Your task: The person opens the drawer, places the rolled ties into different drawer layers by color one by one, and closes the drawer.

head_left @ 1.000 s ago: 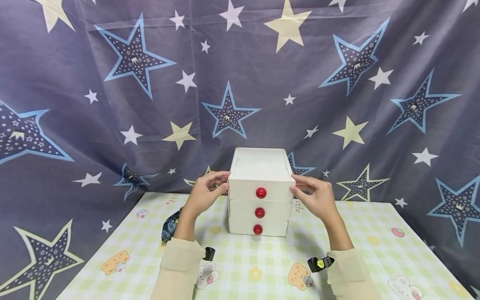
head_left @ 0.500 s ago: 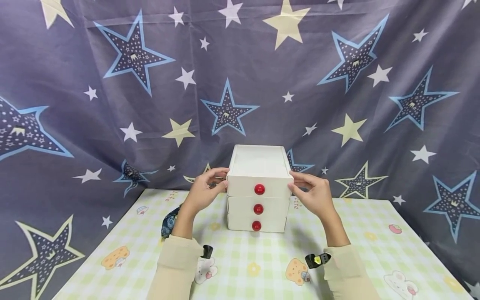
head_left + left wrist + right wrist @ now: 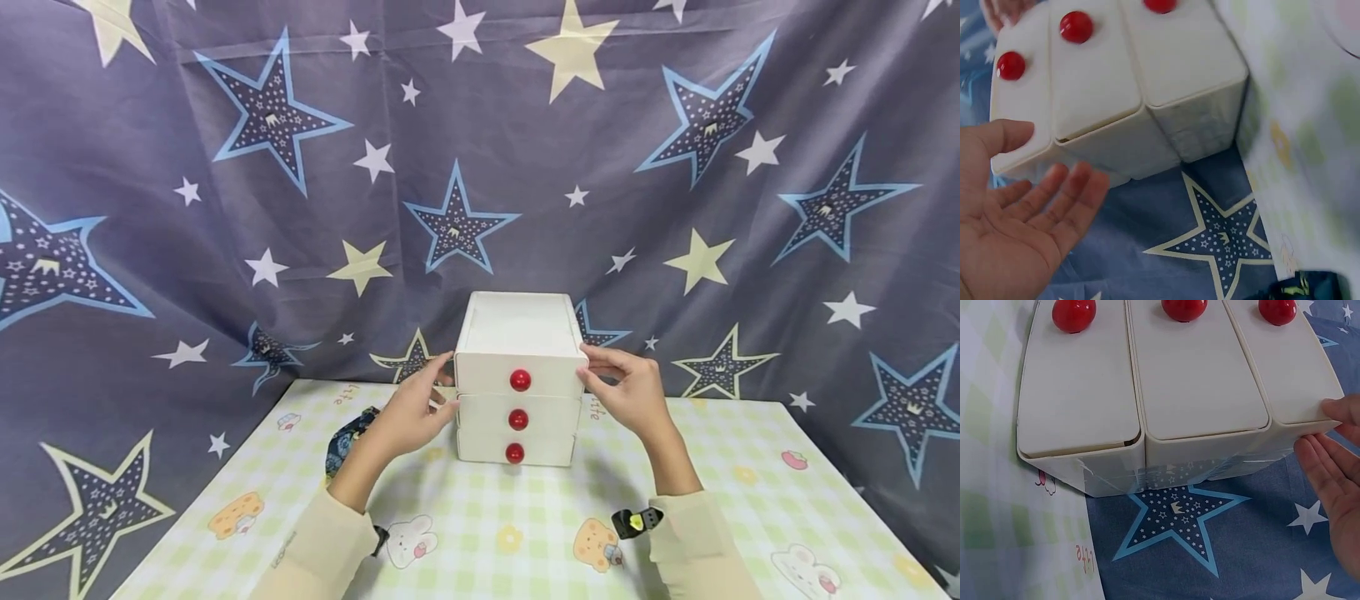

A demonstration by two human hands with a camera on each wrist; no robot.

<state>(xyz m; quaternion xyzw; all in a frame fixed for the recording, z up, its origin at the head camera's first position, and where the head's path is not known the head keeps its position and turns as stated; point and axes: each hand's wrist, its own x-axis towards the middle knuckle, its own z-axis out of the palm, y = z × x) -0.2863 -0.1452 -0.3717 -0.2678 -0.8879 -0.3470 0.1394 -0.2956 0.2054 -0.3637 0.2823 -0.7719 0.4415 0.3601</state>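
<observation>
A white drawer cabinet (image 3: 517, 408) with three stacked drawers stands on the table, each drawer fronted by a round red knob (image 3: 520, 380). All three drawers look pushed in. At its right front corner, level with the top drawer, my right hand (image 3: 630, 392) pinches the edge: the thumb lies on the front and the fingers (image 3: 1322, 462) along the side. My left hand (image 3: 416, 412) is beside the left side, fingers spread and relaxed, holding nothing. In the left wrist view its palm (image 3: 1016, 250) shows; whether a fingertip touches the cabinet I cannot tell.
A dark blue patterned cloth item (image 3: 348, 440) lies on the table behind my left wrist, partly hidden. The checked tablecloth (image 3: 465, 533) has cartoon prints. A star-patterned curtain (image 3: 480, 125) hangs close behind the cabinet.
My left hand has let go of the cabinet's upper left corner, dropping slightly and spreading its fingers, while its forearm swung left. The right hand and the cabinet stay in place.
</observation>
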